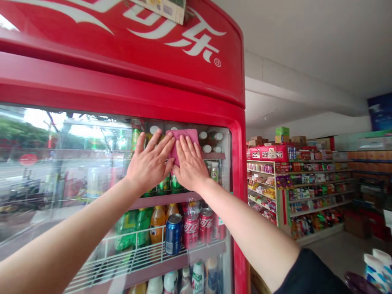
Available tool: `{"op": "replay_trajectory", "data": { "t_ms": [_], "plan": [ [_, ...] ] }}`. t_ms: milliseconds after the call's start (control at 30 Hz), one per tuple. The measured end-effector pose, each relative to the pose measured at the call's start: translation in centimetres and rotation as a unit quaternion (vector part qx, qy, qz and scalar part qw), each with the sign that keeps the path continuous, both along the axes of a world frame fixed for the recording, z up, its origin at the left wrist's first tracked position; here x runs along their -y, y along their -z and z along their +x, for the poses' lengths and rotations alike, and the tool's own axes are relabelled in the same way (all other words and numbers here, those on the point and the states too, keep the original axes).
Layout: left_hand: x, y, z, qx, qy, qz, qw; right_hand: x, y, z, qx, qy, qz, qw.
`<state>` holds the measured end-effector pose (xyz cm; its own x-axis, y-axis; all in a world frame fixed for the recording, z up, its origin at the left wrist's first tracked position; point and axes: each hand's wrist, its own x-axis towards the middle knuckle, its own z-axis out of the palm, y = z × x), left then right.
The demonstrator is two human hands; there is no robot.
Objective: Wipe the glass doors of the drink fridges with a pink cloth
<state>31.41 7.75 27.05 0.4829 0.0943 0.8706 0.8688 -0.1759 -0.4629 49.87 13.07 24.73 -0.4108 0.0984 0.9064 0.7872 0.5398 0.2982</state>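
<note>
A pink cloth (189, 134) lies flat against the glass door (92, 171) of a tall red drinks fridge (196, 108). My right hand (190, 163) presses on the cloth with its fingers stretched out. Beside it my left hand (152, 161) is spread, its palm towards the glass and its fingertips at the cloth's left edge. Behind the glass stand a blue can (174, 234), red cans (191, 228), an orange bottle (157, 222) and green bottles (143, 226) on wire shelves. Parts of the upper shelf are hidden by my hands.
Right of the fridge, store shelves (320, 179) hold packaged goods, with boxes (282, 134) on top. White-and-blue packages (378, 265) stand at the lower right. The fridge's red frame (240, 204) edges the door, and the left glass reflects the street.
</note>
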Motion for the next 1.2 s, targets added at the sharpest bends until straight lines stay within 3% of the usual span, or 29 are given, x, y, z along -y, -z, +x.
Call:
{"op": "replay_trajectory", "data": {
  "t_ms": [167, 300, 467, 600, 867, 1067, 1200],
  "plan": [
    [0.5, 0.0, 1.9, 0.014, -0.027, 0.006, 1.0, -0.4, -0.6, 0.8, 0.019, -0.026, 0.016, 0.999],
    [-0.6, -0.6, 6.3, 0.008, -0.054, -0.012, 0.998, -1.3, -0.8, 5.2, 0.004, -0.01, 0.01, 1.0],
    [-2.5, -2.0, 13.3, -0.033, -0.044, -0.049, 0.997, -2.7, -0.5, 11.4, -0.046, 0.026, -0.017, 0.998],
    [-3.3, -3.6, 16.9, -0.047, -0.039, -0.069, 0.996, -3.5, -0.6, 12.8, -0.126, 0.033, -0.035, 0.991],
    [-2.1, -5.5, 14.7, -0.068, -0.048, -0.077, 0.994, -4.4, -3.6, 12.8, -0.134, -0.017, -0.005, 0.991],
    [-1.1, -4.9, 12.9, -0.056, -0.057, -0.067, 0.995, -2.9, -4.7, 12.2, -0.087, -0.023, 0.007, 0.996],
    [-0.8, -4.6, 12.2, -0.058, -0.046, -0.062, 0.995, -1.0, -5.9, 12.7, -0.046, 0.021, -0.01, 0.999]
  ]
}}
